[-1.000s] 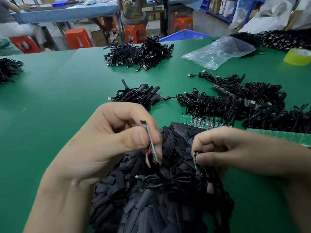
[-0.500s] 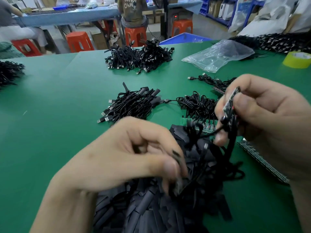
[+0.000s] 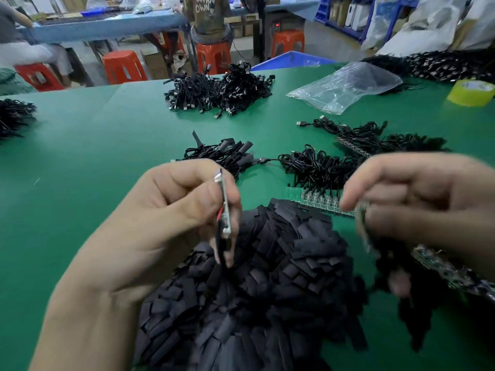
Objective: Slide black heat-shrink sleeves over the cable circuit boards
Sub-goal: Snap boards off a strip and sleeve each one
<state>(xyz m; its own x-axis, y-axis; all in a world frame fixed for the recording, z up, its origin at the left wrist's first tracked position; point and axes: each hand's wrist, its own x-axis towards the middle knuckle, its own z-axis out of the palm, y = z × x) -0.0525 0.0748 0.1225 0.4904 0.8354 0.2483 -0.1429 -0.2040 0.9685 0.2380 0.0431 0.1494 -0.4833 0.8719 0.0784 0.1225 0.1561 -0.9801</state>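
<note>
The left hand (image 3: 171,210) pinches a narrow circuit board (image 3: 224,202) upright between thumb and curled fingers, just above the near-left edge of the pile of black heat-shrink sleeves (image 3: 281,277). The board is a slim pale strip with red wire at its lower half, where a black sleeve covers its bottom end. The sleeves are short, flat, matt black pieces heaped on the green surface (image 3: 80,170). Right of the pile, the blurred right hand (image 3: 417,199) curls round a second board (image 3: 361,226) with dark cable trailing. Beyond the pile lies a green panel of boards (image 3: 316,198).
</note>
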